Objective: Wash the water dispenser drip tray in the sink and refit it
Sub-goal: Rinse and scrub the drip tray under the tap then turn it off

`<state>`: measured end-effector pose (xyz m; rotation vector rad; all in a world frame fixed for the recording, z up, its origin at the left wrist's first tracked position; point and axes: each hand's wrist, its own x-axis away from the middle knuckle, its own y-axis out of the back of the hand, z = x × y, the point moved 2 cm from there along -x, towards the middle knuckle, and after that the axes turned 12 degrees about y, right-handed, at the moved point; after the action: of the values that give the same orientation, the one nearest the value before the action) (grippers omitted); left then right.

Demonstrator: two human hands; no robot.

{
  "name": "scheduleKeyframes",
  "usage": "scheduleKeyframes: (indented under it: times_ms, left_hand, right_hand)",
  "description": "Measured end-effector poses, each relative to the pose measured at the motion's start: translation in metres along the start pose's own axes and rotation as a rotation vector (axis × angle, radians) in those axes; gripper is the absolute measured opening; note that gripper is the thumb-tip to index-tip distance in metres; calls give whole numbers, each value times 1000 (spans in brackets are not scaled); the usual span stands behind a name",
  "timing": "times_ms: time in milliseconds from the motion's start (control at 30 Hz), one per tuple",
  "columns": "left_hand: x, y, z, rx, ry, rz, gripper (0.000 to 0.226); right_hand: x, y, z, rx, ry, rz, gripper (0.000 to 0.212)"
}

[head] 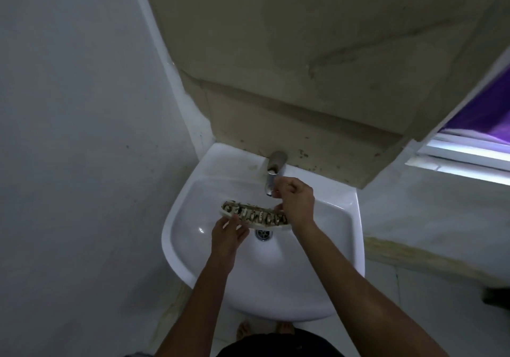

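A curved white drip tray (252,215) with a dirty slotted grille is held over the white sink (193,246), just above the drain (263,234). My left hand (229,232) grips the tray's near edge from below. My right hand (296,201) is at the tray's right end, fingers curled by the metal tap (273,173); whether it grips the tray or the tap is unclear. No water stream is visible.
A stained beige wall panel (303,94) rises behind the sink. A white wall (69,136) stands close on the left. A window with a purple curtain (485,116) is at the right. My bare feet (244,330) show on the floor below the basin.
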<state>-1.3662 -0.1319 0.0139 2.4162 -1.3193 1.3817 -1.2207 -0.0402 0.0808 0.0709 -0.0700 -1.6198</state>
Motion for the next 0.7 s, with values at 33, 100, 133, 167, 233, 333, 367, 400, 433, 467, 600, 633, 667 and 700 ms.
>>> scheduleKeyframes:
  times_ms: [33, 100, 133, 167, 233, 333, 367, 400, 433, 467, 600, 633, 667, 700]
  left_hand:
    - [1, 0, 0, 5, -3, 3, 42]
    - [4, 0, 0, 21, -9, 11, 43]
    - [4, 1, 0, 26, -11, 10, 43]
    - [4, 1, 0, 27, -9, 9, 43]
    - [1, 3, -2, 23, -2, 11, 43]
    - [-7, 3, -6, 2, 10, 26, 43]
    - [-10, 3, -8, -15, 16, 40, 43]
    - [-13, 3, -10, -26, 24, 55, 42]
    - [-16, 3, -11, -32, 35, 67, 42]
    - [-19, 2, -13, -38, 45, 76, 41]
    - [-27, 4, -15, -54, 77, 92, 40]
    - [-29, 4, -14, -55, 84, 98, 41]
    - [-30, 4, -15, -54, 90, 104, 41]
    - [-31, 4, -15, -52, 97, 110, 41]
  right_hand:
    - [-2, -2, 3, -24, -3, 13, 12]
    - [-5, -5, 6, -47, -15, 28, 12]
    - [-6, -6, 7, -42, -11, 29, 15]
    - [-7, -7, 6, -14, 5, 21, 19]
    - [-10, -5, 4, 146, 119, -11, 27]
    - [-14, 0, 4, 427, 394, 6, 41]
    - [-15, 1, 4, 491, 453, 29, 42]
    - [-17, 1, 4, 545, 499, 55, 41]
    - [-17, 2, 5, 591, 535, 73, 40]
    - [-18, 2, 4, 628, 563, 80, 40]
    - [-21, 5, 5, 740, 661, 73, 39]
    - [-21, 5, 5, 765, 674, 79, 38]
    - [-23, 6, 5, 783, 681, 84, 37]
    - [-23, 6, 6, 794, 684, 86, 36]
